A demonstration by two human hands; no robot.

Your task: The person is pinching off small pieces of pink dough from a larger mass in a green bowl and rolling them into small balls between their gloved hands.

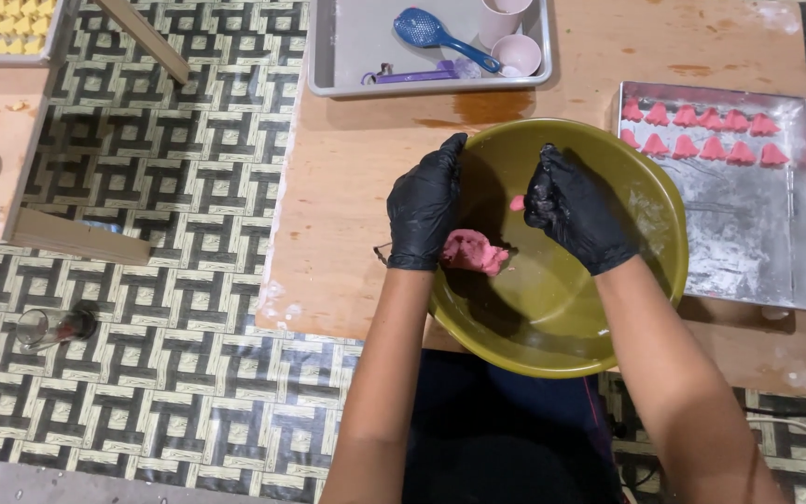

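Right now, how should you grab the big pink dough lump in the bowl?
Probably pinch the pink dough by its bare right end, coming down from above. It lies low against the bowl's left wall, with the left hand covering its left part, so the open top and right side look freest. The right hand holds a small pink bit.

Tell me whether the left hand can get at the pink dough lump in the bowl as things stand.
Probably yes. The left hand hangs over the near rim of the green bowl, with the pink dough lump lying just beside it. Nothing sits between them; the right hand is off to the side.
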